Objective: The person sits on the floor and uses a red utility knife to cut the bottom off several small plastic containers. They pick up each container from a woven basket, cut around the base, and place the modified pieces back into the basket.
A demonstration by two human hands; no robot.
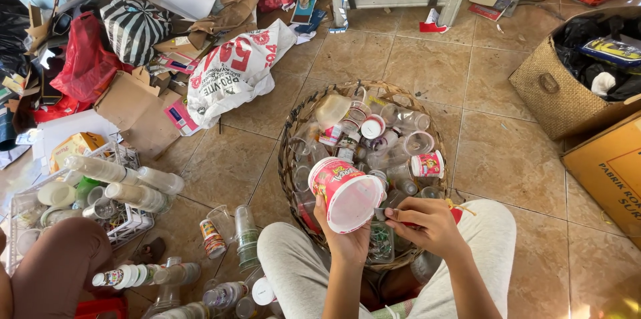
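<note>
My left hand (347, 242) grips a pink and white plastic cup (344, 192), tilted so its open mouth faces me. My right hand (427, 222) holds a small knife (386, 213) with a red handle, its blade touching the cup's rim. Both hands hover over the near edge of a round woven basket (294, 125) filled with several clear plastic cups, bottles and lids. My legs in light grey trousers (294, 265) bracket the basket's near side.
A white wire crate (127, 225) of plastic bottles stands at left, beside another person's knee (60, 259). Stacked cups (246, 235) and bottles lie on the tiled floor. Cardboard, bags and a white sack (234, 69) pile up behind. A woven bin (554, 92) and cardboard box (611, 172) stand at right.
</note>
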